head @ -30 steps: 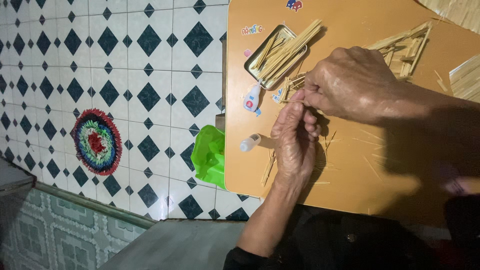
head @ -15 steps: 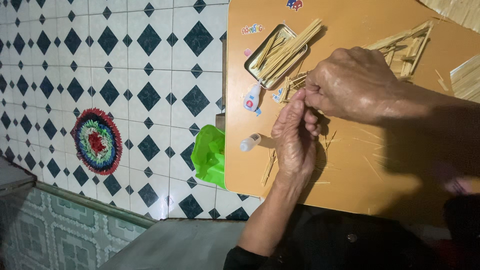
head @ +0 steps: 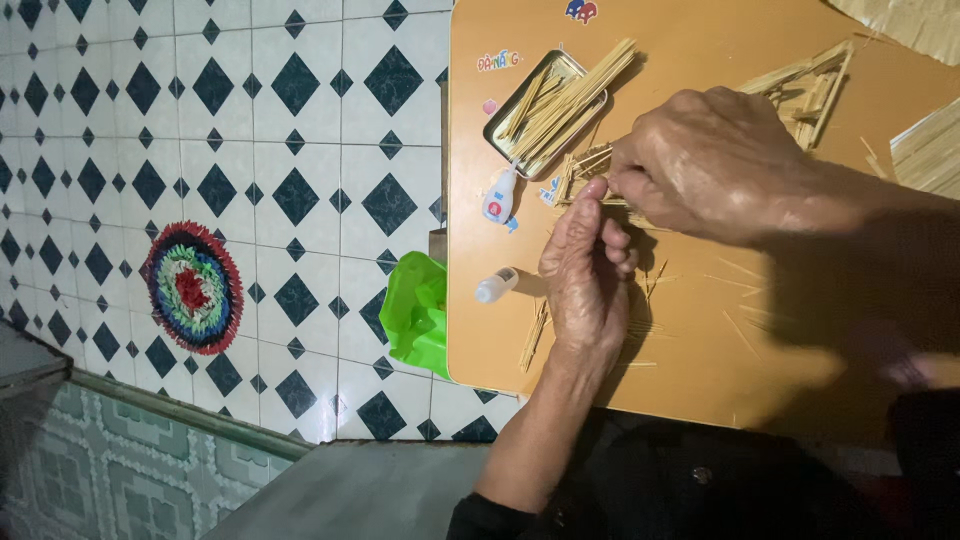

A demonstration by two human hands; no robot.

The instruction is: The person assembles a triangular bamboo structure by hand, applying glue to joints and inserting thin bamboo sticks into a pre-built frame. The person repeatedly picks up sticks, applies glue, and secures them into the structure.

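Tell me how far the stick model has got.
Done: one stick frame lies assembled on the table. In hand: left hand and right hand pinch a small stick piece together. Left: many loose sticks fill the tin.

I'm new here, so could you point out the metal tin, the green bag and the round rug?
Metal tin (head: 497, 128): head view, near rim.
Green bag (head: 418, 312): head view, middle.
Round rug (head: 193, 288): head view, red centre.

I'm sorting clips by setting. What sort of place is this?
Likely a home craft spot: a low wooden table on a diamond-patterned tiled floor, with a round woven mat and a tin of thin sticks.
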